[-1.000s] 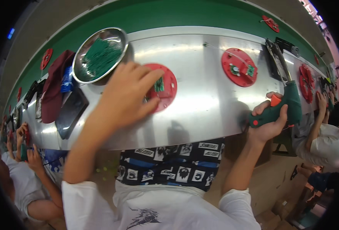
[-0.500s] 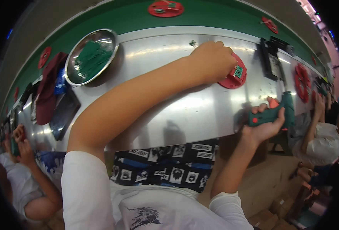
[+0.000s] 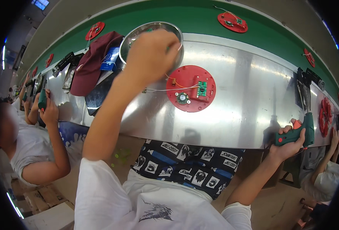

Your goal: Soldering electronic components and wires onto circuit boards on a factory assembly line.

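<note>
Left hand (image 3: 154, 53), curled over a metal bowl (image 3: 174, 29), its grip's opening and any hold impossible to tell; right hand (image 3: 291, 142), grip wrapped round a green glue gun (image 3: 309, 129); red disc (image 3: 185, 78), flat on the bench (image 3: 236, 107) between them, whose trailing wires (image 3: 162, 90) are best kept from snagging.

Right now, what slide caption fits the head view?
Left hand over metal bowl, right hand holding green gun-shaped tool, wired red disc on table.

Shiny metal bench (image 3: 230, 122)
A wired red disc (image 3: 186, 80) lies flat; a metal bowl (image 3: 131, 38) sits beyond it, leftward, with a dark slab (image 3: 96, 97) further left.
</note>
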A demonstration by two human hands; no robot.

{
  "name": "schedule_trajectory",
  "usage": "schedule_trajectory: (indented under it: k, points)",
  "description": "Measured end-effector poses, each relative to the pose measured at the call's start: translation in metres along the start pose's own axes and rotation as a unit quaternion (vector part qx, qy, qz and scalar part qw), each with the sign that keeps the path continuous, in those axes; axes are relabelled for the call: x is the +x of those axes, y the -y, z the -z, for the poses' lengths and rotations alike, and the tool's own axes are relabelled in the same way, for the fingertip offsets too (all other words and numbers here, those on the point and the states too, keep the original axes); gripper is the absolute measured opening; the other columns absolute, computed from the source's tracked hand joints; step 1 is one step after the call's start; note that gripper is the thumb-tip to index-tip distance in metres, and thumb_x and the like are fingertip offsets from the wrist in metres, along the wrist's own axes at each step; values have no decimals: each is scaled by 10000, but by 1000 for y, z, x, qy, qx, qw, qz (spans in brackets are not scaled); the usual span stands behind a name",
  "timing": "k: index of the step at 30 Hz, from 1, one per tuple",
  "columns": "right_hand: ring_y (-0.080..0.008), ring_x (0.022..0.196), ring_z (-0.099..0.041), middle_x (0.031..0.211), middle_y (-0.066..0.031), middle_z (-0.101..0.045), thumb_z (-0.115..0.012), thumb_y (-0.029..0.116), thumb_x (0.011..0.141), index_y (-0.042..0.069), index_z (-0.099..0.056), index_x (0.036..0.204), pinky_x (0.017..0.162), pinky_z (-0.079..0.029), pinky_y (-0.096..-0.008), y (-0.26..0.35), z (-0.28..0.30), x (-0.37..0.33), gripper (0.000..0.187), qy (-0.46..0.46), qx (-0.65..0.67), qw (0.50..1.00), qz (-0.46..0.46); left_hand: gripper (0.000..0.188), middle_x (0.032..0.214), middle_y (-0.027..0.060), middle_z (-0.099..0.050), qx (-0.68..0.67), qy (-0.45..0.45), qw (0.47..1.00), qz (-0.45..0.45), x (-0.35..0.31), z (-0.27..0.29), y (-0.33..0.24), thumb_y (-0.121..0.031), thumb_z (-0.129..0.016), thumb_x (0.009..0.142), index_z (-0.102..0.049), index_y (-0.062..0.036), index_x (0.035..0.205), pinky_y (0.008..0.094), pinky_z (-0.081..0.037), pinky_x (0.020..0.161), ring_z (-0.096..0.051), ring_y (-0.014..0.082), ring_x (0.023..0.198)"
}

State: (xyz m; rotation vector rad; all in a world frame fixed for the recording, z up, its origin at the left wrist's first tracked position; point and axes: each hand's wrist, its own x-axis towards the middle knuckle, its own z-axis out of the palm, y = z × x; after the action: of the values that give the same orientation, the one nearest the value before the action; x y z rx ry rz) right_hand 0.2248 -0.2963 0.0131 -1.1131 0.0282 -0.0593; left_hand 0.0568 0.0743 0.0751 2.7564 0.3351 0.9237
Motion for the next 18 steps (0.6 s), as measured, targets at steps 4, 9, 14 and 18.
schedule_trajectory:
  k: [4, 9, 14, 18]
  points:
    - [-110, 606, -516, 956, -81, -599, -416, 340, 1015, 17, -575, 1082, 536, -432, -261, -1, -9, -4, 367, -7, -14, 1000, 25, 171, 875, 174, -684, 82, 136, 983, 92, 5, -8, 43, -177, -642, 817, -677, -12, 794, 461, -523, 766, -662, 353, 835]
    - [-110, 626, -516, 957, -82, -601, -417, 329, 1013, 11, -578, 1085, 541, -426, -263, -1, -10, -5, 364, -3, -41, 999, 23, 143, 813, 188, -656, 30, 76, 992, 98, -1, -23, 57, -118, -630, 821, -645, 25, 822, 419, -504, 721, -649, 350, 772]
    - [-108, 650, -520, 976, -84, -610, -414, 314, 1013, 7, -579, 1099, 554, -429, -265, 0, -4, -2, 359, 20, -40, 999, 2, 142, 842, 184, -671, -48, 12, 996, 81, -4, -13, 51, -114, -631, 871, -651, 24, 901, 399, -508, 735, -658, 328, 786]
    - [-105, 646, -524, 1000, -87, -611, -410, 326, 1018, 7, -569, 1127, 538, -431, -255, -2, -1, -3, 372, 43, -47, 998, 20, 99, 802, 171, -663, -146, -84, 981, 93, -2, 4, 31, -71, -625, 900, -636, 25, 925, 350, -504, 693, -649, 287, 729]
